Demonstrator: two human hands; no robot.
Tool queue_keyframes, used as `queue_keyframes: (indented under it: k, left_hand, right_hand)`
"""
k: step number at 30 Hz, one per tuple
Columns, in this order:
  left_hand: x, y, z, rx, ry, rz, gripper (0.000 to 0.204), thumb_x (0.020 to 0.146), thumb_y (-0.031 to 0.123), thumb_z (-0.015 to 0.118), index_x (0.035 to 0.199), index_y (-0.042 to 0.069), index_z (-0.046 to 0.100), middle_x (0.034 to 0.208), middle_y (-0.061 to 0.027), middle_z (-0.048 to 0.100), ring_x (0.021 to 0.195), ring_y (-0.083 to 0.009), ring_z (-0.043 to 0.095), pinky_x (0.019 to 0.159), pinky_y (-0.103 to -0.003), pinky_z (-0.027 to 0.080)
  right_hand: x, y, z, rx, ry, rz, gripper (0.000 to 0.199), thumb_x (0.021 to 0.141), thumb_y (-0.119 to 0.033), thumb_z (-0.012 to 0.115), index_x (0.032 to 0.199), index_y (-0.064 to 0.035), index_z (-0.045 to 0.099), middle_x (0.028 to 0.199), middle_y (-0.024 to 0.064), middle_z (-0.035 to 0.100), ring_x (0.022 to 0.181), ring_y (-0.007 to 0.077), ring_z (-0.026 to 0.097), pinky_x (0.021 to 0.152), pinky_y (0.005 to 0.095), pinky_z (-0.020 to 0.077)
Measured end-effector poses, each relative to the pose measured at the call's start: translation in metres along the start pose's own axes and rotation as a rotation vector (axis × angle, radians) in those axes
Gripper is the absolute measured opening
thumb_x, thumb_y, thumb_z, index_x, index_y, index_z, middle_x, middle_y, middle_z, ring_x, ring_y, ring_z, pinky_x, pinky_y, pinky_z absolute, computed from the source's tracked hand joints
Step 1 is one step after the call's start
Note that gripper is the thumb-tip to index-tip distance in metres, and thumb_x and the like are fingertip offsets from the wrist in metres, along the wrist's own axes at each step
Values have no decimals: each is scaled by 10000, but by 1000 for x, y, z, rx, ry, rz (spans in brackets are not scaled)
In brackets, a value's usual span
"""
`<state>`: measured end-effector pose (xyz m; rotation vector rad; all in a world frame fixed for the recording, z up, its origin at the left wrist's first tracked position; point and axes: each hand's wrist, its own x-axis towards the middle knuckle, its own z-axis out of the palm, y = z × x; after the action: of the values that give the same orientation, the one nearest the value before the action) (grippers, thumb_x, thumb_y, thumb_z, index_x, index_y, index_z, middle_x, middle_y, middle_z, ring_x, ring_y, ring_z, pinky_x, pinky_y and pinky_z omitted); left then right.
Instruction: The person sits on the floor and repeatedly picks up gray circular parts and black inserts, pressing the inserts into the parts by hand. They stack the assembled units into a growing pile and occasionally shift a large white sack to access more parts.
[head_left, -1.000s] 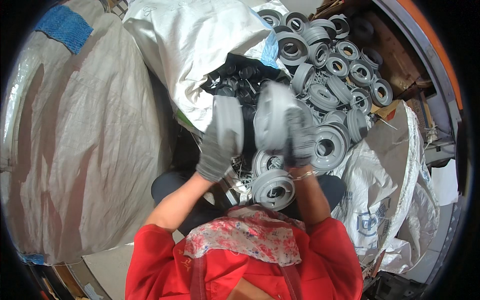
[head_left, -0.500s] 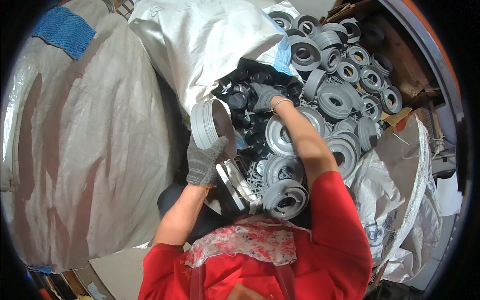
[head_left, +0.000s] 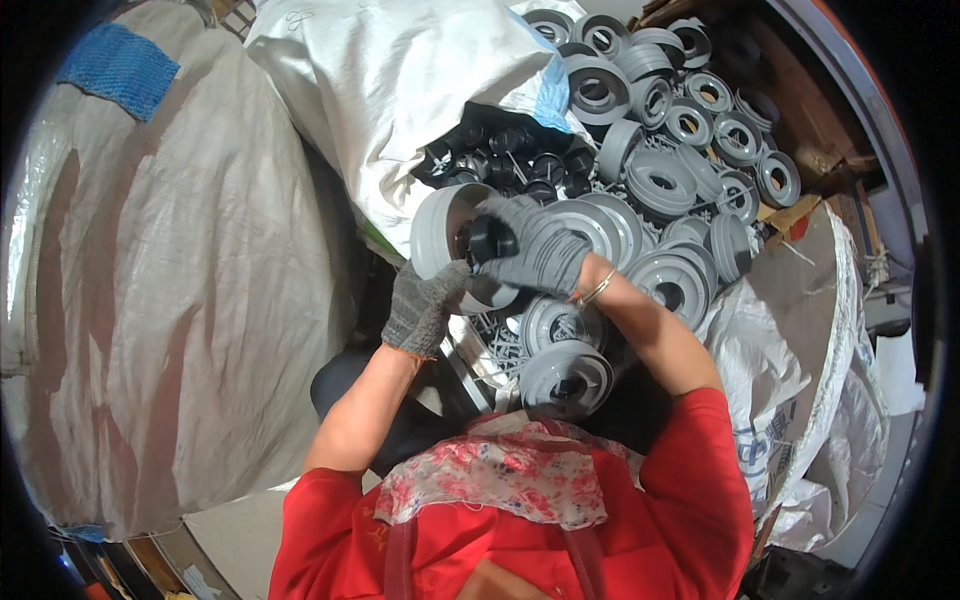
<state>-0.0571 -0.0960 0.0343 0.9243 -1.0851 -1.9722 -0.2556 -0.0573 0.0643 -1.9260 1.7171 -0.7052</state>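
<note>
My left hand (head_left: 425, 305), in a grey knit glove, is closed on the lower rim of a grey plastic ring-shaped part (head_left: 432, 232), held tilted with its hollow side facing right. My right hand (head_left: 535, 245), gloved alike, grips a small black plastic cap (head_left: 490, 240) at the mouth of that ring. Whether the cap touches the inside of the ring is hidden by my fingers. More black caps (head_left: 510, 140) lie in the mouth of a white woven sack (head_left: 350, 80) just beyond my hands.
Many grey round parts (head_left: 660, 182) are heaped to the right and far right, with thin grey plastic sticks (head_left: 490, 335) among them. A big pale sack (head_left: 200, 280) fills the left side. A crumpled white sack (head_left: 755, 350) stands at the right.
My right hand has drawn back from the pile of black caps, bringing one to the grey ring. My left hand has shifted slightly right with the ring.
</note>
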Motion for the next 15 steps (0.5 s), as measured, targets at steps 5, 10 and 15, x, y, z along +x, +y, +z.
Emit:
queue_keyframes:
  k: [5, 10, 15]
  left_hand:
    - [-6, -4, 5, 1, -112, -38, 373, 772, 136, 672, 1107, 13, 561, 916, -28, 587, 734, -92, 536, 621, -238, 446]
    - [-9, 1, 1, -62, -232, -170, 452, 775, 155, 667, 1181, 15, 526, 989, -47, 594, 864, -144, 573, 741, -290, 487]
    - [-16, 9, 8, -128, -255, -217, 538, 741, 189, 697, 1209, 8, 502, 1057, -73, 598, 944, -202, 594, 824, -345, 502]
  right_hand:
    - [-25, -11, 4, -57, -29, -11, 754, 696, -382, 691, 1290, -12, 410, 1251, 244, 448, 1176, 382, 431, 1008, 428, 352]
    - [-34, -14, 2, -231, -108, -253, 637, 697, -328, 677, 1228, -41, 474, 1144, 240, 483, 1073, 374, 460, 953, 454, 347]
    - [-41, -10, 9, -167, 17, -269, 639, 691, -318, 683, 1219, -22, 478, 1106, 212, 525, 1038, 370, 497, 930, 444, 377]
